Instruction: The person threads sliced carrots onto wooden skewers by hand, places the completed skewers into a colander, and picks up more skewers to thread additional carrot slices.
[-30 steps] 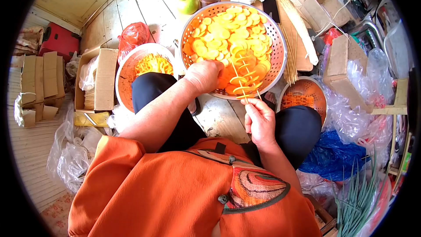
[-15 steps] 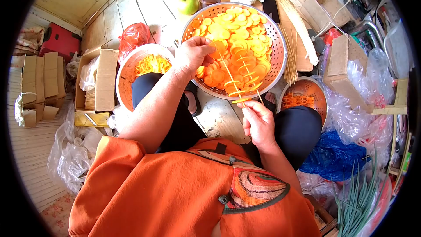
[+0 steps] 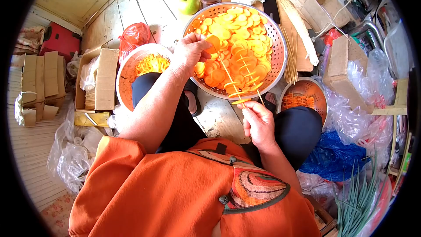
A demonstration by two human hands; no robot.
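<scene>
A round carrot slice point(image 3: 213, 44) is pinched in my left hand point(image 3: 191, 53), above the left side of a metal colander point(image 3: 277, 39). The tip of a thin wooden skewer point(image 3: 226, 69) meets the slice's lower edge; whether it is pierced I cannot tell. My right hand point(image 3: 259, 122) grips this skewer near its lower end, below the colander's rim. A few spaced slices point(image 3: 237, 94) are threaded on it. Beside it, a second loaded skewer point(image 3: 246, 68) lies over the heap of loose carrot slices point(image 3: 239, 24) and crosses the rim.
Bare skewers point(image 3: 289, 57) lie on a board right of the colander. A smaller colander point(image 3: 322, 94) with threaded slices stands by my right knee. Left, a basin point(image 3: 125, 83) holds orange strips. A green apple point(image 3: 188, 5), cardboard boxes point(image 3: 105, 79) and plastic bags point(image 3: 72, 162) surround me.
My left hand has shifted slightly, and the carrot slice in it has turned and sits a little higher and further left at the skewer's tip. My right hand stays in place.
</scene>
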